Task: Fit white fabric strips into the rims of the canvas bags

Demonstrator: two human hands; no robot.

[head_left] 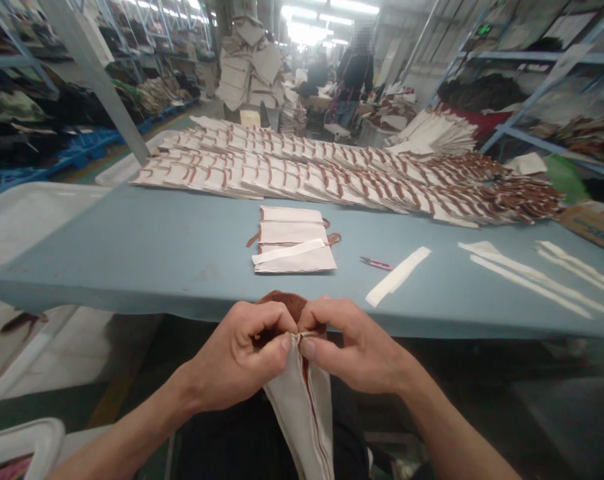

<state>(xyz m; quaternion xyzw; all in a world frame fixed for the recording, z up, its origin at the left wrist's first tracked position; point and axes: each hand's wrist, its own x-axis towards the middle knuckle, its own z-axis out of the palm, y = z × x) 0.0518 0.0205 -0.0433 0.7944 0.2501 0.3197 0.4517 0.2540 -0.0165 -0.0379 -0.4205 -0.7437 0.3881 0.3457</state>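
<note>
Both my hands pinch the top edge of a cream fabric piece (302,407) with reddish-brown trim, just in front of the table's near edge. My left hand (255,353) grips it between thumb and forefinger on the left of a seam. On the right of that seam, my right hand (357,347) holds it the same way, the fingertips almost touching. The piece hangs down over my lap, and its brown part (285,300) shows behind the fingers. Beyond my hands lies a small stack of cream pieces (292,230) with brown ties and a pale strip (289,252) across it.
Pink thread snips (376,263) lie on the blue-covered table (207,240), beside a short cream strip (398,275). Longer strips (529,277) spread to the right. Long overlapping rows of cream pieces (282,170) run along the back. A person (355,73) stands in the distance.
</note>
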